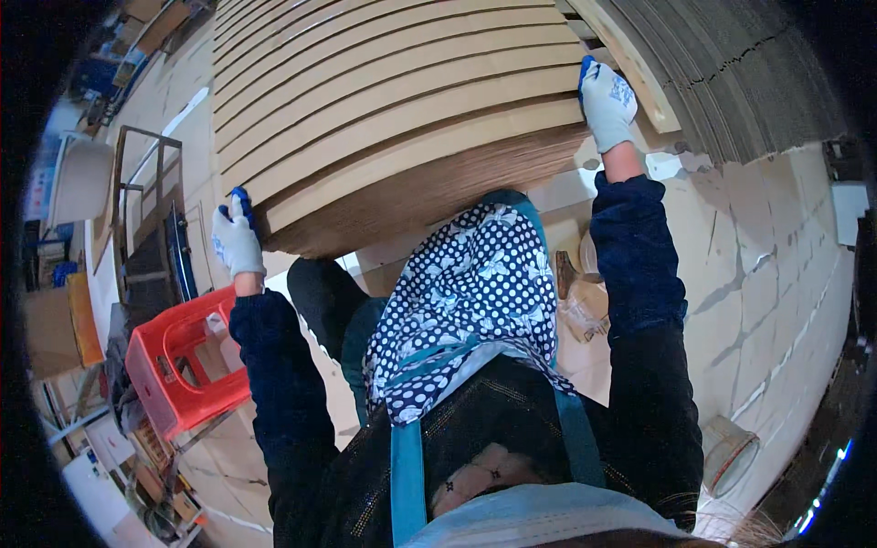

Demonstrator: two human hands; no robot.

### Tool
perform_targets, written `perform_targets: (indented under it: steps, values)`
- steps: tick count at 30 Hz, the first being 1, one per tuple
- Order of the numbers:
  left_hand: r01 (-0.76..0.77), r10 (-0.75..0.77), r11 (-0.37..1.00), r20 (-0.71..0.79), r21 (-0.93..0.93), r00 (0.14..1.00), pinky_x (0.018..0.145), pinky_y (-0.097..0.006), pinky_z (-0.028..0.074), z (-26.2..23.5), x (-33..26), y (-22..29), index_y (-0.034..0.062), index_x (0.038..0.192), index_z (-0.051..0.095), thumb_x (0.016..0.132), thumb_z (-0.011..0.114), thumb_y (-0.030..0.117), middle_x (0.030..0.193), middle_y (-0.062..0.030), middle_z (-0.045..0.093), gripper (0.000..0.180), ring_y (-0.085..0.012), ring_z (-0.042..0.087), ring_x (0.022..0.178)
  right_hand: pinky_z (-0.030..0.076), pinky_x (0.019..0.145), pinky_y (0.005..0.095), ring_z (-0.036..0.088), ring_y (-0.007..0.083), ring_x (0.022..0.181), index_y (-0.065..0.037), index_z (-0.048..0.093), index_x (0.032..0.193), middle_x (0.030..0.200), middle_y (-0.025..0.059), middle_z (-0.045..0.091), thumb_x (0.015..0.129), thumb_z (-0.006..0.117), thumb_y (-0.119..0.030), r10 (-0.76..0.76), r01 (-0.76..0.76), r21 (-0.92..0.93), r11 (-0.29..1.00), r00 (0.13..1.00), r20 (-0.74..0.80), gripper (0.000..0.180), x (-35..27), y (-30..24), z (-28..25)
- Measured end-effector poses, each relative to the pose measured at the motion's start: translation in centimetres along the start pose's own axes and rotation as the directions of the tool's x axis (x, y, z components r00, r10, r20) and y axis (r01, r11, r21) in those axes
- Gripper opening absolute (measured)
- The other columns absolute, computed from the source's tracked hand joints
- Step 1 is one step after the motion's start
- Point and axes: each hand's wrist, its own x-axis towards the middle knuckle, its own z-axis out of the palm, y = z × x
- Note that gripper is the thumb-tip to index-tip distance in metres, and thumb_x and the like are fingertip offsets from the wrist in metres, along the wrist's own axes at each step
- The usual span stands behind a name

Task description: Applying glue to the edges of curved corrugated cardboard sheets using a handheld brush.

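Note:
A tall stack of brown cardboard sheets (402,96) stands before me, fanned so that their edges lie in steps. My left hand (237,239), in a white glove with blue fingertips, is closed at the near left corner of the nearest cardboard sheet (429,149). At the near right corner, my right hand (609,105), gloved alike, has its fingers bent over the sheet's edge. Both arms are stretched wide apart. The undersides of the fingers are hidden, so how firmly each grips cannot be seen.
A grey stack of board (749,78) rises at the right, with a wooden bar (630,64) beside it. A red plastic stool (196,365) is near my left forearm. A metal frame (146,210) stands farther left; a round container (729,457) is on the floor at lower right.

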Motion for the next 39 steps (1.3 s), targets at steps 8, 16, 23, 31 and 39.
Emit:
perform_targets:
  steps: [8, 16, 23, 31, 39]
  values:
    - [-0.001, 0.014, 0.900, 0.026, -0.437, 1.000, 0.049, -0.021, 0.036, -4.4, 3.7, -1.0, 0.0016, 0.095, 0.061, 0.087, 0.055, 0.035, 0.066, -0.0013, 0.053, 0.035, -0.0071, 0.043, 0.055, 0.048, 0.059, 0.0395, 0.061, 0.0298, 0.068, -0.003, 0.059, 0.077, 0.069, 0.0141, 0.061, 0.088, 0.046, -0.037, -0.133, 0.102, 0.273, 0.956, 0.986, 0.096, 0.038, 3.4, 2.7, -3.0]
    - [0.397, -0.200, 0.528, 0.344, -0.750, 0.917, 0.049, -0.024, 0.035, 4.7, 5.8, -2.4, 0.0112, 0.085, 0.064, 0.088, 0.052, 0.034, 0.061, 0.0023, 0.053, 0.026, -0.0083, 0.046, 0.054, 0.045, 0.065, 0.0450, 0.060, 0.0358, 0.072, -0.001, 0.060, 0.077, 0.076, 0.0204, 0.062, 0.089, 0.041, -0.043, -0.088, 0.113, 0.097, 0.989, 0.969, -0.232, 0.048, 2.0, -3.2, 1.0]
    - [-0.066, -0.065, 0.842, -0.222, -0.536, 0.973, 0.043, -0.028, 0.034, 5.6, 4.0, -2.1, 0.0105, 0.082, 0.065, 0.086, 0.052, 0.027, 0.055, -0.0014, 0.051, 0.021, -0.0114, 0.044, 0.045, 0.045, 0.068, 0.0439, 0.060, 0.0360, 0.075, 0.000, 0.061, 0.075, 0.078, 0.0223, 0.061, 0.086, 0.043, -0.038, 0.045, -0.011, 0.316, 0.949, 0.994, -0.101, 0.044, 2.1, -2.9, 0.3]
    - [-0.001, -0.168, 0.734, -0.183, -0.680, 0.969, 0.043, -0.029, 0.036, 3.9, 2.4, -0.1, 0.0049, 0.076, 0.063, 0.084, 0.054, 0.019, 0.055, -0.0002, 0.052, 0.019, -0.0114, 0.045, 0.045, 0.045, 0.066, 0.0432, 0.060, 0.0351, 0.072, -0.004, 0.063, 0.074, 0.077, 0.0193, 0.062, 0.081, 0.047, -0.029, 0.048, -0.003, 0.367, 0.930, 0.993, -0.113, 0.030, 1.9, -2.3, 1.0]
    - [0.059, -0.123, 0.786, -0.061, -0.615, 0.991, 0.050, -0.029, 0.039, 3.9, 4.0, -2.2, 0.0026, 0.074, 0.062, 0.084, 0.055, 0.019, 0.057, -0.0018, 0.054, 0.021, -0.0121, 0.048, 0.053, 0.045, 0.065, 0.0438, 0.060, 0.0360, 0.071, -0.004, 0.063, 0.075, 0.076, 0.0187, 0.062, 0.081, 0.046, -0.030, 0.060, -0.061, 0.345, 0.937, 0.998, 0.012, 0.032, 1.6, -2.6, 0.6]
